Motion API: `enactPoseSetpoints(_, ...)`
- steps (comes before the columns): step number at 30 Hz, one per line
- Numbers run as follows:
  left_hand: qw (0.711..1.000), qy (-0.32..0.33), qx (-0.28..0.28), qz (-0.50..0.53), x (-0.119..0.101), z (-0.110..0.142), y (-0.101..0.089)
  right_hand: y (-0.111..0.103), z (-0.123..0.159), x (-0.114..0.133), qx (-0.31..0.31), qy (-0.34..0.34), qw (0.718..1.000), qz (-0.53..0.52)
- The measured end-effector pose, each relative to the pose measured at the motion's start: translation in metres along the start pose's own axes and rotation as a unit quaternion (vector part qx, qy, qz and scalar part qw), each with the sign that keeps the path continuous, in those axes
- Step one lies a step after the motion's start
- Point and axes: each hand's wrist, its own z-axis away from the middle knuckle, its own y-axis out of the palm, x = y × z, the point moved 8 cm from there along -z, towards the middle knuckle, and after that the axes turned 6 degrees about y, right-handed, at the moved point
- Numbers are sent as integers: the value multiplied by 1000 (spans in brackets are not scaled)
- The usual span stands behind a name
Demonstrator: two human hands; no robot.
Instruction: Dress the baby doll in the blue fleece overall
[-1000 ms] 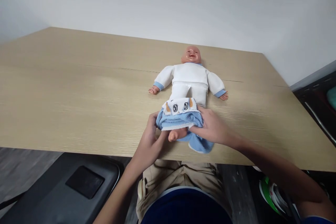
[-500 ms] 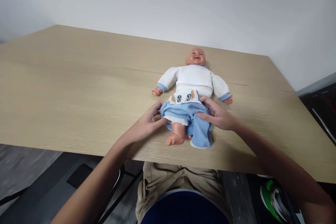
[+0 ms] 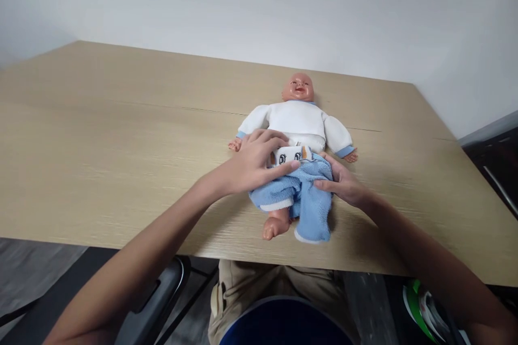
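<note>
A baby doll (image 3: 298, 118) in a white top lies on its back on the wooden table (image 3: 121, 135), head away from me. Light blue trousers (image 3: 301, 194) with a white waistband showing cartoon eyes cover its hips and legs. One bare foot (image 3: 273, 226) sticks out of the left trouser leg; the other leg hangs flat. My left hand (image 3: 254, 164) is pinched on the waistband at the doll's left hip. At the other hip my right hand (image 3: 342, 183) grips the blue cloth.
A dark chair (image 3: 154, 307) stands below the table's near edge at the left. Green and white things (image 3: 421, 302) lie on the floor at the right. A dark shelf edge (image 3: 493, 161) runs beside the table's right end. A white wall stands behind.
The trousers have been drawn up from the doll's shins to its waist. My left hand moved up onto the waistband, and my right hand followed up the other side.
</note>
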Motion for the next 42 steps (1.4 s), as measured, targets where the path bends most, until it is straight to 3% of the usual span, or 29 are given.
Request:
enactPoseSetpoints(3, 993, 30, 109, -14, -13, -32, 6, -1, 0, 0, -6, -9, 1000, -1)
enactPoseSetpoints(7, 952, 52, 274, 124, -18, -60, 28, -7, 0, 2, -12, -21, 1000, 13)
enactPoseSetpoints(10, 921, 86, 300, 233, -20, -74, 39, -14, 3, 2, -5, 9, 995, 96)
enactPoseSetpoints(14, 889, 83, 338, 297, -14, -75, 56, -13, 13, -4, 68, 78, 966, 238)
enactPoseSetpoints(16, 865, 72, 387, 311, -11, -67, 63, -11, 16, -1, 77, 61, 976, 192)
enactPoseSetpoints(20, 785, 52, 512, 344, -14, -46, 73, -16, 16, 5, 11, -4, 999, 37)
enactPoseSetpoints(22, 782, 60, 508, 355, -14, -45, 72, -15, 15, 3, 5, 3, 1000, 26)
enactPoseSetpoints(25, 803, 89, 457, 373, -14, -53, 68, -8, 16, 2, 61, 39, 996, 52)
enactPoseSetpoints(28, 800, 104, 441, 394, -15, -54, 65, -7, 21, 4, 96, 62, 990, 89)
enactPoseSetpoints(33, 804, 100, 435, 392, -19, -51, 65, -31, 24, 12, -41, -20, 998, 43)
enactPoseSetpoints(36, 787, 97, 456, 403, -23, -45, 69, -32, 23, 6, -53, -21, 997, 43)
enactPoseSetpoints(39, 802, 91, 433, 400, -19, -48, 68, -25, 23, 9, -27, -7, 996, 82)
enactPoseSetpoints(42, 830, 92, 392, 387, -11, -53, 64, -6, 25, 16, 77, 22, 989, 125)
